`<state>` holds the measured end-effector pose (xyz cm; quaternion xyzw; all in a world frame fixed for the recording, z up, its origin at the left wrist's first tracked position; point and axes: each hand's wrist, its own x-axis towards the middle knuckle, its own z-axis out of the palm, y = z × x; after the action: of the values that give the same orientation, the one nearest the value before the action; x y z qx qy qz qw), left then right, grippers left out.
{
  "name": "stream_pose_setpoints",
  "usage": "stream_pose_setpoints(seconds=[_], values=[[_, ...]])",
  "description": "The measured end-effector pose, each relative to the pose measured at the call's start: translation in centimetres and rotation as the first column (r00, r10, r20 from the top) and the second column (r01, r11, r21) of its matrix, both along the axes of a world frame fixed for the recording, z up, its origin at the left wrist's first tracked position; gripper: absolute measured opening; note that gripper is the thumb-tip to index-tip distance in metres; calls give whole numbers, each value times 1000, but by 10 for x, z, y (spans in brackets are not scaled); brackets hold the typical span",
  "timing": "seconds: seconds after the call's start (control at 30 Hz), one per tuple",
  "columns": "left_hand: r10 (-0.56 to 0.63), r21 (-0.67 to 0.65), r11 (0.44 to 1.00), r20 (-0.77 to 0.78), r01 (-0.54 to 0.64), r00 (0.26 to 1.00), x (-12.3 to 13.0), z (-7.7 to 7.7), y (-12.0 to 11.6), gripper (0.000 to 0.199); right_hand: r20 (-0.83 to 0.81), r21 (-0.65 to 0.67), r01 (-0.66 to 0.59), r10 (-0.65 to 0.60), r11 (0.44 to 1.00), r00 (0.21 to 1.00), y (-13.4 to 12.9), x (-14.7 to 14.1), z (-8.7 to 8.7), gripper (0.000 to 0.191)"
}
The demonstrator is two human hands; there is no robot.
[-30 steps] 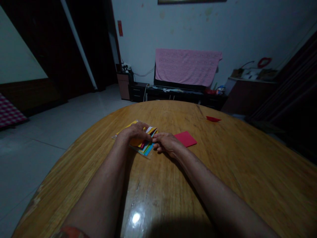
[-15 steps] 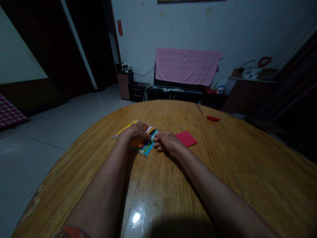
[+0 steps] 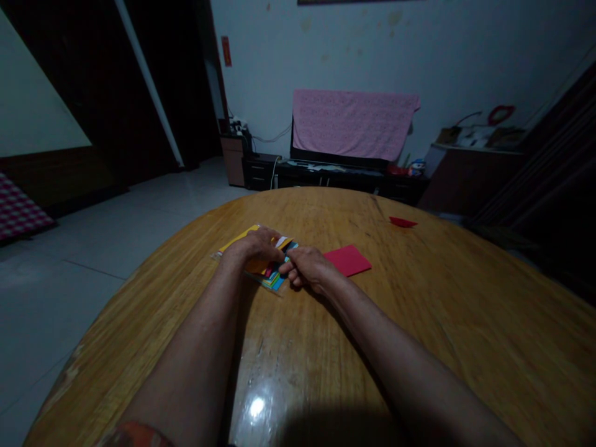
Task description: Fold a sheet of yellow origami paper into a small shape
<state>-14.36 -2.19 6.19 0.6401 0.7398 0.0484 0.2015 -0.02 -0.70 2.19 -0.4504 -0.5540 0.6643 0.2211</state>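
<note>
One paper pack is held still: the left hand presses on it, the right hand pinches its edge, and a red sheet lies at 3 o'clock.

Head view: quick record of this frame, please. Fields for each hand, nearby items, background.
left hand: on the upper part of a packet of coloured paper
right hand: fingertips at the packet's right side; grip unclear
nearby: red paper square right of the right hand; small red paper scrap farther off
surface: round wooden table
background: pink cloth draped over a screen-shaped object, low black cabinet along the wall
</note>
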Motion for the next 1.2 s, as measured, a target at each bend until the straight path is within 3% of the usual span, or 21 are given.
stream_pose_setpoints(seconds=[0.43, 0.7, 0.9, 1.07, 1.2], values=[[-8, -18, 1000, 205, 12, 979, -11, -2, -3, 37, 233, 46, 59, -69, 997, 970, -1, -14, 11, 31], [27, 65, 997, 151, -37, 988, -7, -7, -1, 33, 227, 93, 75, -95, 993, 969, 6, -18, 1, 27], [99, 48, 993, 177, -109, 979, -3, -9, 2, 40, 206, 96, 88, -106, 991, 973, 1, -13, 5, 24], [135, 46, 989, 111, -141, 985, -1, -3, 1, 44, 157, 49, 66, -73, 997, 985, 3, -4, 6, 15], [123, 60, 990, 60, -127, 991, 0, 0, 0, 48, 236, 45, 41, -51, 998, 970, 7, 7, 12, 18]])
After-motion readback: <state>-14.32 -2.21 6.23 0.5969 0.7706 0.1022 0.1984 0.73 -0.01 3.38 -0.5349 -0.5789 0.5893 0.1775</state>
